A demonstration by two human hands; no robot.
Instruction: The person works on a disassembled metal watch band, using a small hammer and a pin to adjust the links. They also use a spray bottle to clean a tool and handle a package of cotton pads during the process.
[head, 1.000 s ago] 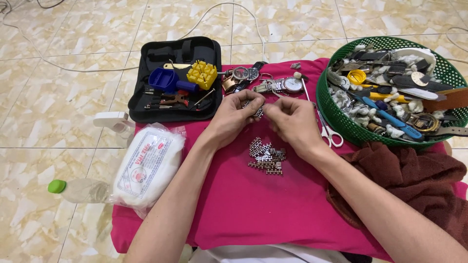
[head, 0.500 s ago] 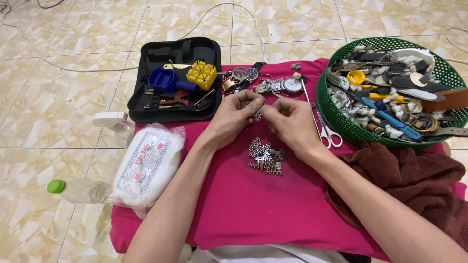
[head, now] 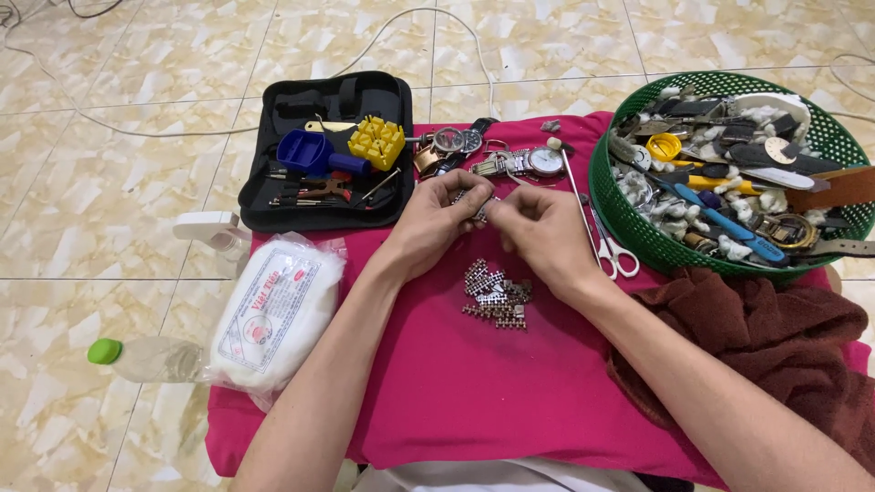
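Both hands work at the middle of a pink cloth (head: pixel 474 392) spread over a low surface on the tiled floor (head: pixel 109 246). The left hand (head: pixel 436 223) and the right hand (head: pixel 544 235) meet fingertip to fingertip, and between them sits a short piece of metal watch band (head: pixel 483 209). The fingers of each hand are pinched together on one end of that piece, so it hangs just above the cloth.

Directly below the hands, near the wrists, a small heap of loose metal band links (head: pixel 497 296) lies on the cloth, apart from both hands.

Behind the hands, several wristwatches (head: pixel 529 162) lie in a row at the far edge of the cloth. To the left of them, an open black tool case (head: pixel 273 173) holds a blue block, a yellow block and small hand tools. To the right, a green mesh basket (head: pixel 629 228) is filled with watch parts and straps; white-handled scissors (head: pixel 612 251) rest against its near side.

A sealed bag of white cotton (head: pixel 273 310) lies at the left edge of the cloth, and a brown towel (head: pixel 775 337) lies at the right edge.
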